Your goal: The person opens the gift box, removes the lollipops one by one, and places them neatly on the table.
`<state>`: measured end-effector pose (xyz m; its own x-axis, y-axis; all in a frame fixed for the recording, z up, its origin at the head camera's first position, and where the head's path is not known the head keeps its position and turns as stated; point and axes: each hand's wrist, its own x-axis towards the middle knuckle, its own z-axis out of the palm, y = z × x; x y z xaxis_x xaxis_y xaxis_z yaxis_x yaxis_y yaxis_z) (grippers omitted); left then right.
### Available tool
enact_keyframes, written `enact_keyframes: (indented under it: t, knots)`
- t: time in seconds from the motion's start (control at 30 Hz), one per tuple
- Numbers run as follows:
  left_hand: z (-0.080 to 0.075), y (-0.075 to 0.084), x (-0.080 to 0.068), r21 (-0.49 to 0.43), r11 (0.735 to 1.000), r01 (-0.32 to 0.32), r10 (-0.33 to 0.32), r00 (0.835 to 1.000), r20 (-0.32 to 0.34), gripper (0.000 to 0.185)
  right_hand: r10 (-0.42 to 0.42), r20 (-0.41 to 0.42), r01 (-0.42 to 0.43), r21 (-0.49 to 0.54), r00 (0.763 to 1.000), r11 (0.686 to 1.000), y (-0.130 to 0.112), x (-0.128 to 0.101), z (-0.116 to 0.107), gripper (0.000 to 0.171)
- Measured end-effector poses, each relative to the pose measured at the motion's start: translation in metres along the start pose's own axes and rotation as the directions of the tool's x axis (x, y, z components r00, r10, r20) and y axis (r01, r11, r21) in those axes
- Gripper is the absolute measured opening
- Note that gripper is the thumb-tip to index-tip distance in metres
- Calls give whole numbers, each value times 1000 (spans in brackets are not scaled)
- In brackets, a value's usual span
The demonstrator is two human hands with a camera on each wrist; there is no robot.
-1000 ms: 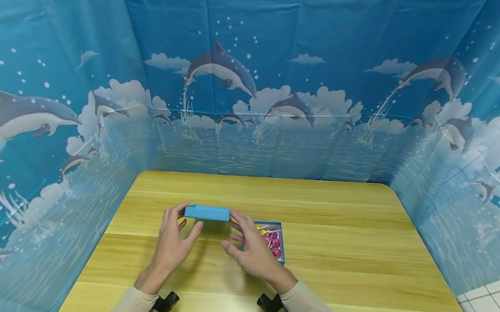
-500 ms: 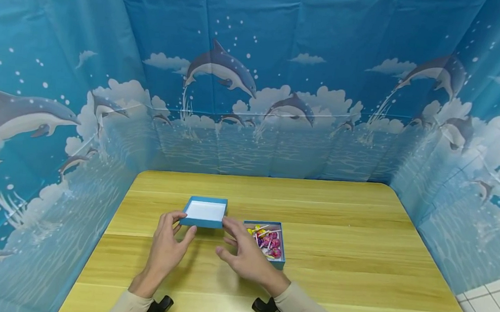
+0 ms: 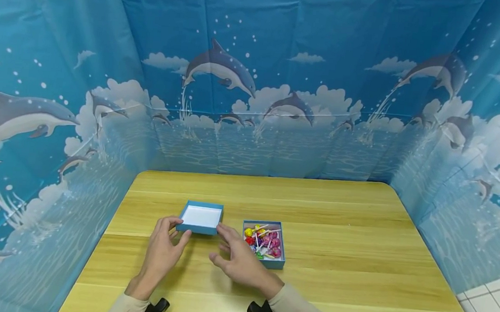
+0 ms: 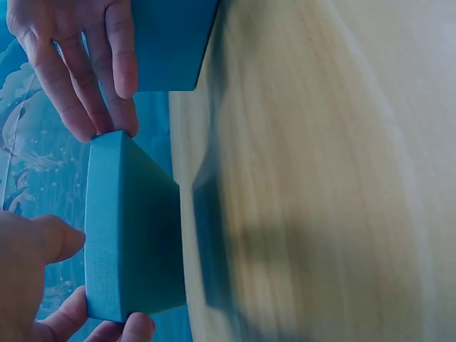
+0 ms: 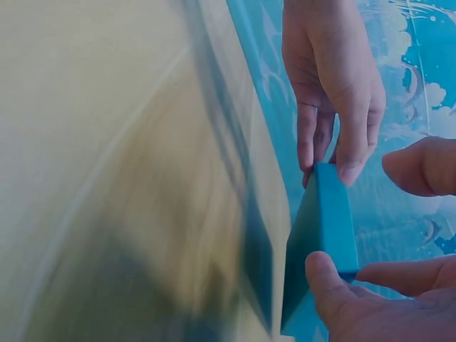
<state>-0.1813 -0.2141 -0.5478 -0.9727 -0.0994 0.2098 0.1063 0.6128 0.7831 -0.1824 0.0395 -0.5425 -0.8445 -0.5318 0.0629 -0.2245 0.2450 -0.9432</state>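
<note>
Lid point(image 3: 200, 217) pinched at both near corners by left hand point(image 3: 162, 252) and right hand point(image 3: 239, 261), left of candy box point(image 3: 264, 241). Could slip and tip if either pinch loosens unevenly.

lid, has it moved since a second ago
Yes. The lid, held by both hands, has turned open side up and come down toward the table, left of the candy box.
</note>
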Motion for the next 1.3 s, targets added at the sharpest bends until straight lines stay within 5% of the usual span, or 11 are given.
enact_keyframes:
  t: [0.7,1.3]
  knots:
    - [8,-7,-11,128,989,77,-84,995,48,39,55,52,-54,-25,997,998,3,-6,10,89]
    - [8,0,-13,219,974,49,-60,997,44,45,65,58,-61,-67,996,996,2,-9,10,87]
